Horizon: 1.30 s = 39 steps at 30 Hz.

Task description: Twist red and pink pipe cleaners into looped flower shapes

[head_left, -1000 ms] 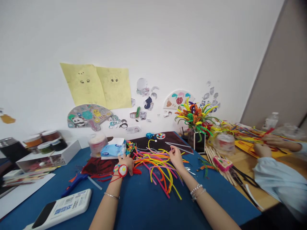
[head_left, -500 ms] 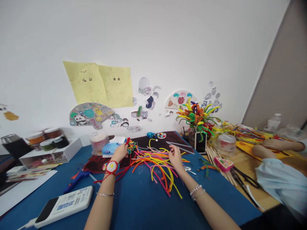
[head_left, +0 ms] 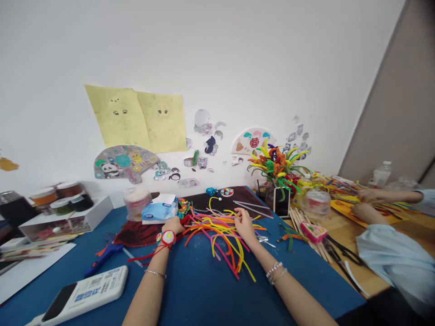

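Observation:
A loose pile of coloured pipe cleaners (head_left: 220, 233) lies on the blue table cover (head_left: 204, 290) in front of me. My left hand (head_left: 173, 224) is curled in a fist at the pile's left edge, beside a dark red sheet (head_left: 136, 233), and seems to grip a red pipe cleaner (head_left: 144, 258) that trails back past my wrist. A red and white round bracelet (head_left: 168, 237) sits on that wrist. My right hand (head_left: 244, 224) rests on the pile's right side with its fingers spread over the strands.
A tissue pack (head_left: 159, 211) and plastic tub (head_left: 137, 201) stand behind my left hand. A blue glue gun (head_left: 102, 258) and white remote (head_left: 84, 292) lie near left. Phone (head_left: 282, 201), pipe-cleaner bouquet (head_left: 277, 165) and wooden sticks (head_left: 311, 235) are right. Another person (head_left: 390, 258) works there.
My left hand rose toward the tissue pack with a red strand, then came back down to the pile's left edge. My right hand slid slightly left on the pile.

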Motion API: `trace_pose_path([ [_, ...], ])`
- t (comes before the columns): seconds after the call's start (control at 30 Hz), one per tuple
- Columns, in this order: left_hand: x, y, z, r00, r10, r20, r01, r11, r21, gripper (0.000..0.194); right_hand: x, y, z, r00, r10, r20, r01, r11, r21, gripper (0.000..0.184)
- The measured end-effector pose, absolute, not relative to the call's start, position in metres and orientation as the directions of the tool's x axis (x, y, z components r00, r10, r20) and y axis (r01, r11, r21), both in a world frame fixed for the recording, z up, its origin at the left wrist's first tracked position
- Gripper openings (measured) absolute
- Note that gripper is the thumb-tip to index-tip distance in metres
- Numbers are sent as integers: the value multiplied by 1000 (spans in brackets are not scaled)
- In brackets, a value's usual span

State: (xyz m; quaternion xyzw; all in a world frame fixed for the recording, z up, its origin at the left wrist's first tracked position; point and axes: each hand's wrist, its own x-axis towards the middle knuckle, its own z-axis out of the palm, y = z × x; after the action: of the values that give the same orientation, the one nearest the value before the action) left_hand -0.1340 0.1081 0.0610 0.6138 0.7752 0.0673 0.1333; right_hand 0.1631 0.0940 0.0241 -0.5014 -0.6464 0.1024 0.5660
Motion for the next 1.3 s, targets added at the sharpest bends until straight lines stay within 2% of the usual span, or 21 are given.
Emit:
trace_pose_path([
  [0.13, -143, 112, 63, -179, 970, -165, 924, 223, 311, 38, 163, 92, 27, 148, 767, 624, 513, 480, -712, 30],
  [0.27, -146, 110, 71, -155, 973, -170, 910, 208, 359, 21, 162, 88, 31, 151, 775, 614, 481, 486, -730, 30],
  [0.43, -143, 100, 99, -163, 984, -72, 895, 178, 408, 17, 161, 82, 38, 153, 790, 594, 425, 491, -761, 30],
  [0.53, -135, 87, 123, -151, 988, -2, 882, 136, 452, 25, 160, 78, 42, 138, 802, 581, 379, 499, -779, 31],
  [0.6, -120, 76, 137, -95, 995, 19, 860, 72, 506, 32, 156, 76, 45, 110, 813, 571, 343, 509, -790, 30],
  [0.63, -110, 69, 143, -30, 999, 11, 833, 19, 553, 35, 153, 74, 47, 88, 819, 567, 325, 514, -794, 30],
  [0.67, -97, 62, 147, 90, 996, 12, 747, -75, 660, 36, 150, 71, 50, 62, 823, 565, 312, 521, -794, 29],
  [0.7, -84, 55, 150, 160, 987, 8, 713, -121, 690, 37, 146, 69, 52, 23, 832, 554, 284, 526, -802, 28],
  [0.77, -56, 41, 151, 325, 946, -10, 637, -211, 741, 36, 137, 61, 57, -91, 861, 501, 147, 509, -848, 28],
  [0.83, -31, 31, 148, 477, 879, 23, 546, -316, 776, 35, 129, 52, 61, -253, 877, 408, -151, 381, -912, 29],
  [0.93, -9, 23, 138, 521, 853, 38, 526, -356, 772, 28, 120, 42, 63, -362, 859, 362, -462, 172, -870, 25],
  [1.07, -7, 26, 131, 492, 868, -68, 532, -238, 813, 24, 118, 41, 61, -315, 892, 323, -583, 87, -808, 17],
  [1.17, -13, 31, 130, 474, 868, -148, 525, -143, 839, 26, 119, 45, 57, -320, 899, 298, -596, 54, -801, 15],
  [1.3, -17, 36, 128, 504, 846, -175, 496, -118, 861, 37, 118, 47, 53, -289, 919, 268, -592, 49, -805, 15],
])
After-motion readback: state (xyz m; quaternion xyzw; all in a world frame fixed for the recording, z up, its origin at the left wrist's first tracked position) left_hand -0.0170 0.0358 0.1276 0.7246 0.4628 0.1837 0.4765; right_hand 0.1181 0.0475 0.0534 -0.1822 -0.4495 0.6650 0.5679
